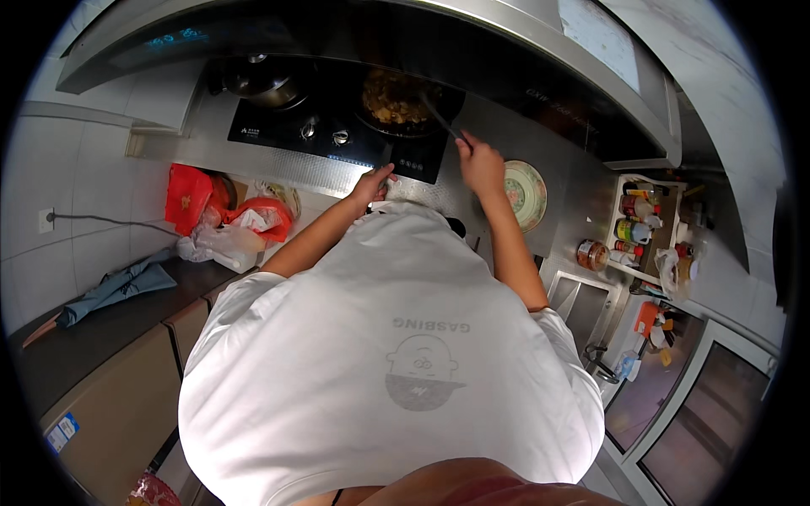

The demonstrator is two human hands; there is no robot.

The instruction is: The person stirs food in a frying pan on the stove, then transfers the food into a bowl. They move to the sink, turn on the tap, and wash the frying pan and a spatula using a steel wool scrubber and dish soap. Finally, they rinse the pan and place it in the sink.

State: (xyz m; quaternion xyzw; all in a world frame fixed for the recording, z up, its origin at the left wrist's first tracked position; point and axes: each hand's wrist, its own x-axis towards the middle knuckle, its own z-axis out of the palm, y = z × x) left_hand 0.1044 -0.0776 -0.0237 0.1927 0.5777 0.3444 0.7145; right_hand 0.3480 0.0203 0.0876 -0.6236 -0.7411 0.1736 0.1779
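Observation:
My right hand (479, 166) grips the handle of a cooking spatula (443, 120), whose far end reaches into a dark wok (405, 134). Browned, chopped food (395, 101) fills the wok, partly shaded by the range hood. My left hand (373, 185) is at the front edge of the black stovetop (285, 131), fingers partly curled; whether it holds anything is unclear. Right of the wok, beneath my right forearm, a plate with a floral rim (525, 195) lies on the steel counter. A lidded pot (266, 88) stands on the left burner.
The range hood (506, 82) overhangs the stove. Red and clear plastic bags (221, 215) crowd the left, near a folded umbrella (120, 288). At right are a glass jar (592, 255), a rack of bottles (639, 221) and a sink (582, 303).

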